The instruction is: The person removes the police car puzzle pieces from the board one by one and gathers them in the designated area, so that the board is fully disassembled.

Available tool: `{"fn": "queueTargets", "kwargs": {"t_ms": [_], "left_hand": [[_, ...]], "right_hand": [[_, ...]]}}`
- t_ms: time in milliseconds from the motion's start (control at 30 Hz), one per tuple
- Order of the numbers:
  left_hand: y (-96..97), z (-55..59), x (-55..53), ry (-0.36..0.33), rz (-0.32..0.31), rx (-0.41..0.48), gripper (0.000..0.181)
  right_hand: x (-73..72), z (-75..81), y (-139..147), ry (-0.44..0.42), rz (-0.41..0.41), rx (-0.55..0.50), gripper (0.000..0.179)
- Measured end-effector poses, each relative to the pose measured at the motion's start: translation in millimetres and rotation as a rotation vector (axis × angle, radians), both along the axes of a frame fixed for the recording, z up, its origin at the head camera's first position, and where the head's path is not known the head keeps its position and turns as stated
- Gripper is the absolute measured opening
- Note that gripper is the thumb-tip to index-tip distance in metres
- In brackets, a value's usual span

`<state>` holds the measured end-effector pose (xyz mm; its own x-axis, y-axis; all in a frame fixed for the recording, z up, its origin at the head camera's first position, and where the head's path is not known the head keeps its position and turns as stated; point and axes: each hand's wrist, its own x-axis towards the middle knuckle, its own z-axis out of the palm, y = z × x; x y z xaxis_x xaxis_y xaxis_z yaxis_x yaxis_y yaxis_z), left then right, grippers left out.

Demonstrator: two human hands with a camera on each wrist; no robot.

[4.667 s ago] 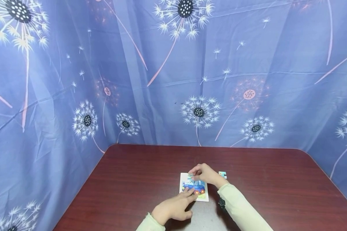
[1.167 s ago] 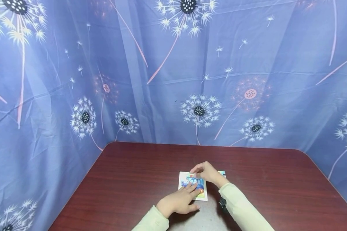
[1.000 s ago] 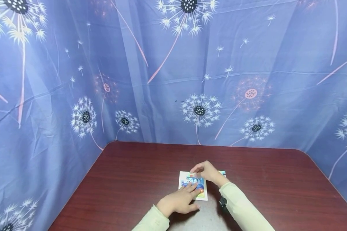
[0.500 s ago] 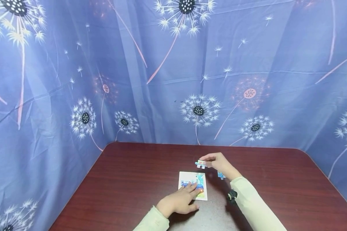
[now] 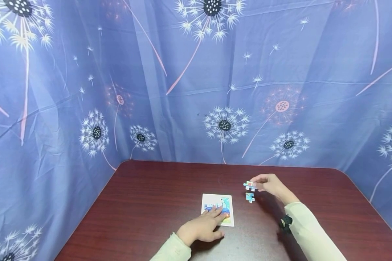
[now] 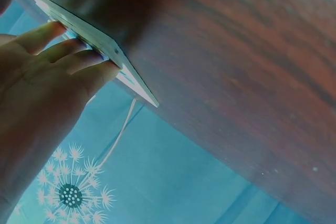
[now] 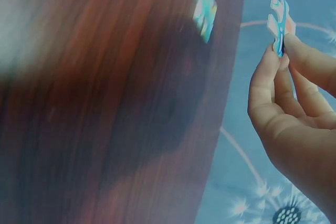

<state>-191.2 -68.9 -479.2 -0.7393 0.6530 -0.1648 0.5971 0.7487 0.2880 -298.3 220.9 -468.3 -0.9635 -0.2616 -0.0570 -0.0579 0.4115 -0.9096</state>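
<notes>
My left hand [image 5: 200, 228] lies with straight fingers on a white-bordered jigsaw puzzle board [image 5: 217, 198], which shows part of a blue vehicle picture. In the left wrist view the fingertips press on the board [image 6: 79, 24] near its edge. Off to the board's right, my right hand [image 5: 272, 186] pinches a puzzle piece [image 5: 249, 186] between thumb and fingers, raised above the table. The right wrist view shows that held piece [image 7: 281, 24] nearly edge-on. Another puzzle piece [image 5: 249, 197] lies loose on the table just below the held one in the head view.
The dark red-brown wooden table [image 5: 163, 188] has rounded far corners. A blue curtain [image 5: 183, 127] with dandelion prints hangs behind it and along both sides. Something black [image 5: 285, 224] is worn at my right wrist.
My right hand has lifted a puzzle piece from the board's upper edge and carried it to the right, uncovering the loose piece. The left hand has stayed on the board since about a second ago.
</notes>
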Motion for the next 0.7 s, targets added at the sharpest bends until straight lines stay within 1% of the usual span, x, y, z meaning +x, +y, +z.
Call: {"fn": "queueTargets", "kwargs": {"t_ms": [133,233,367,467,533,600,700], "left_hand": [[-0.8,0.5,0.2,-0.003,0.003,0.002,0.063],[-1.1,0.1,0.3,-0.003,0.006,0.003,0.063],[-0.8,-0.1,0.1,-0.001,0.002,0.002,0.063],[-0.4,-0.4,-0.3,-0.012,0.002,0.006,0.063],[-0.1,-0.3,-0.8,-0.017,0.003,0.01,0.064],[0.1,-0.9,-1.0,-0.025,0.003,0.016,0.064],[0.4,-1.0,-0.5,-0.032,0.0,0.022,0.064]], "right_hand": [[3.6,-3.1,14,-0.007,-0.008,0.021,0.024],[7.5,-5.4,22,-0.032,-0.026,0.044,0.023],[11.6,-8.3,32,-0.048,-0.017,0.077,0.021],[13.0,-11.0,37,-0.04,0.017,0.077,0.022],[13.1,-13.4,38,-0.039,0.024,0.073,0.021],[12.9,-16.0,39,-0.034,0.022,0.092,0.02],[12.1,-19.6,40,-0.021,-0.003,0.129,0.019]]}}
